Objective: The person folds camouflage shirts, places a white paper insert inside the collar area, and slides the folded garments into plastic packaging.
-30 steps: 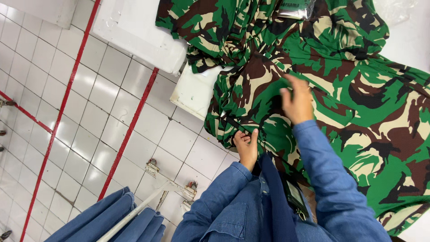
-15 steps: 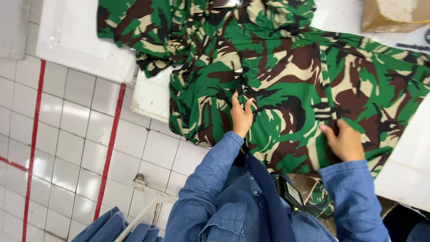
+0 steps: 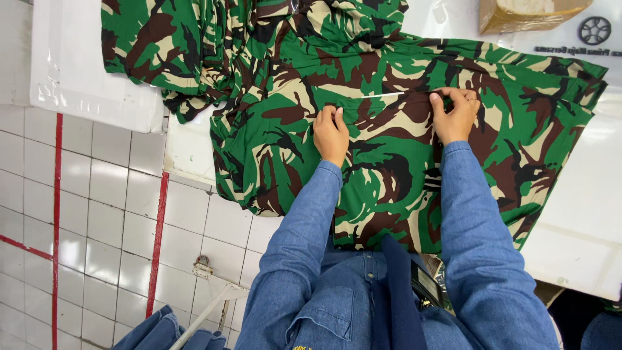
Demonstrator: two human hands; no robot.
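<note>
- Nearest, the person's denim sleeves [image 3: 304, 259] reach up from the bottom edge; the body below them is cut off, and a dark strap and a small device at the waist are hard to make out.
- Left hand [image 3: 332, 134] is closed, pinching the camouflage garment [image 3: 389, 162] at a fold line; right hand [image 3: 456, 115] is likewise closed on the cloth, fingers curled over the same line, well apart from the left.
- Judged from this, the fold goes best if both pinches stay level and the cloth between them is kept taut, so that the crease runs straight.
- The garment lies spread on the white worktop [image 3: 583, 214], its left part hanging over the edge above the tiled floor [image 3: 97, 214].
- Farther off, more camouflage cloth [image 3: 175, 45] is bunched; how many pieces, I cannot tell.
- A brown package [image 3: 518, 13] is cut off by the top edge.
</note>
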